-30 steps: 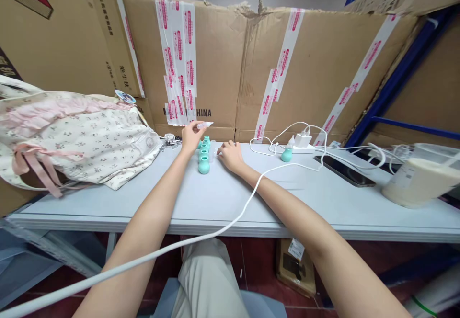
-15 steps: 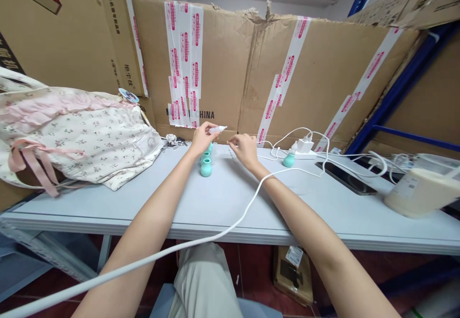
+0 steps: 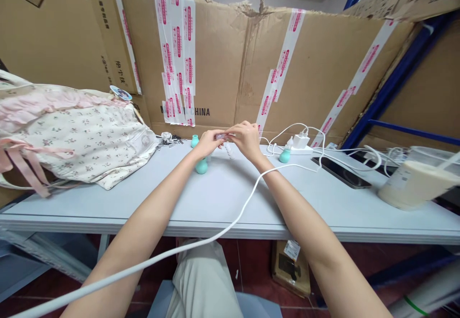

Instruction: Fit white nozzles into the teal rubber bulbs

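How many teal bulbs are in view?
3 visible: the near bulb just below the left hand in the picture, the far bulb to that hand's left, and the right bulb beside the white plug. Others may hide behind that hand.

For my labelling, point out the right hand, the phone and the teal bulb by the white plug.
Right hand (image 3: 248, 140): head view, back of the hand.
Phone (image 3: 341, 172): head view, dark upper face.
Teal bulb (image 3: 285, 156): head view, round body.

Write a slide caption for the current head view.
Left hand and right hand meet at a small translucent piece above a grey table.
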A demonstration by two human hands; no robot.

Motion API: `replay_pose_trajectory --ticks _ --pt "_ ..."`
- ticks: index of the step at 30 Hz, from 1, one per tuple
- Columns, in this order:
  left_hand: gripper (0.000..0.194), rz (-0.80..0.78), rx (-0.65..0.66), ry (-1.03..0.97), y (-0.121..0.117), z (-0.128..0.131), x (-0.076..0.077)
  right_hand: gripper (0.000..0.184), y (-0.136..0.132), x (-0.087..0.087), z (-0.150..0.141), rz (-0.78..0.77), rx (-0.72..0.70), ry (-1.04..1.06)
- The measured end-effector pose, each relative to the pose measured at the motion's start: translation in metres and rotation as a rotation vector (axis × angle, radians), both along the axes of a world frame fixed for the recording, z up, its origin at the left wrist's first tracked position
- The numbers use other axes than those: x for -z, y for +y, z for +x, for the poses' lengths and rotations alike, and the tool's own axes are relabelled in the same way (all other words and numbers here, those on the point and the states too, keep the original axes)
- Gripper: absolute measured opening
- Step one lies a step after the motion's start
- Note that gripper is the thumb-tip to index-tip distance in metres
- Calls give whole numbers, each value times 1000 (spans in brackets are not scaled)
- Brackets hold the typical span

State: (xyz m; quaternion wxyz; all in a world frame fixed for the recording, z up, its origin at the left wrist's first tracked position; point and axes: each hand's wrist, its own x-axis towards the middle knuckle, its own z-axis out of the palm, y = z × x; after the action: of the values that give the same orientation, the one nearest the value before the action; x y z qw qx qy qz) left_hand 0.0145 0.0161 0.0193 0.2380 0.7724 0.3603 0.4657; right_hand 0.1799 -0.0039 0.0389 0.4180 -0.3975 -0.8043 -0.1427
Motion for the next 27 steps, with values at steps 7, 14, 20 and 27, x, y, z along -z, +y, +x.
replay_pose_trajectory --ticks 7,14,20,27 --pt "36 -43 87 -30 6 -2 2 25 2 2 1 -43 0 -13" --pt "27 -229 221 -180 -2 -2 -6 22 5 7 -2 -45 -49 -17" --pt "27 -329 279 -287 -5 -4 -9 19 7 9 -2 -49 -53 -16" --pt "42 -252 289 -104 -11 -15 -9 19 9 10 -1 -55 -87 8"
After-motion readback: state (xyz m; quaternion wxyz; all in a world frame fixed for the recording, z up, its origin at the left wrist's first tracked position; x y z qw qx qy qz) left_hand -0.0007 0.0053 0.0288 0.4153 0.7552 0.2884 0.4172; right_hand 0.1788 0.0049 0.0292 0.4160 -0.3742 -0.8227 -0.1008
